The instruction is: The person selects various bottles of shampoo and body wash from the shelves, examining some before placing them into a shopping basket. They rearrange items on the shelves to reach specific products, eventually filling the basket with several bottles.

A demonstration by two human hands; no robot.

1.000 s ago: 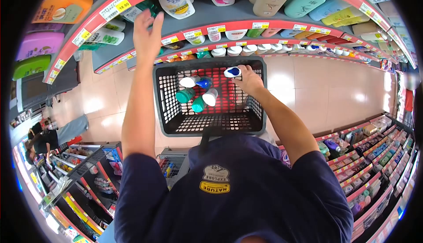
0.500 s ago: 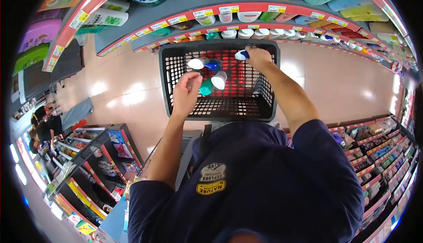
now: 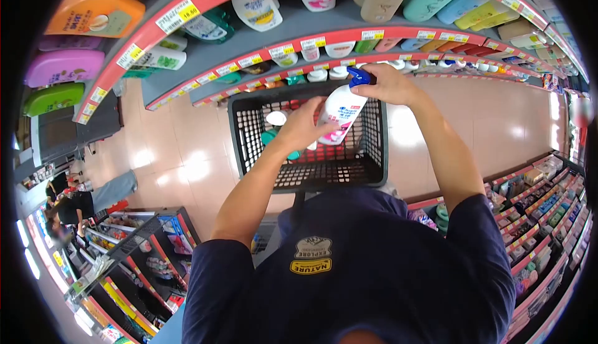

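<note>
Both hands hold a white pump bottle (image 3: 341,110) with a blue cap and a pink and blue label, tilted above a black shopping basket (image 3: 367,157). My right hand (image 3: 386,85) grips the blue pump end near the basket's far rim. My left hand (image 3: 305,126) is closed around the bottle's lower body. Under the hands, a white-capped bottle (image 3: 275,118) and a teal bottle (image 3: 269,137) lie in the basket, partly hidden.
Red-edged shelves (image 3: 349,35) with price tags and rows of bottles curve across the top. More shelving (image 3: 536,200) runs along the right side. A lower rack (image 3: 143,244) stands at the left, where another person (image 3: 93,197) bends over. Tan floor tiles lie beneath the basket.
My right hand has lifted the white bottle out of the basket. My left hand came off the shelf, dropped over the basket and took hold of the bottle's body.
</note>
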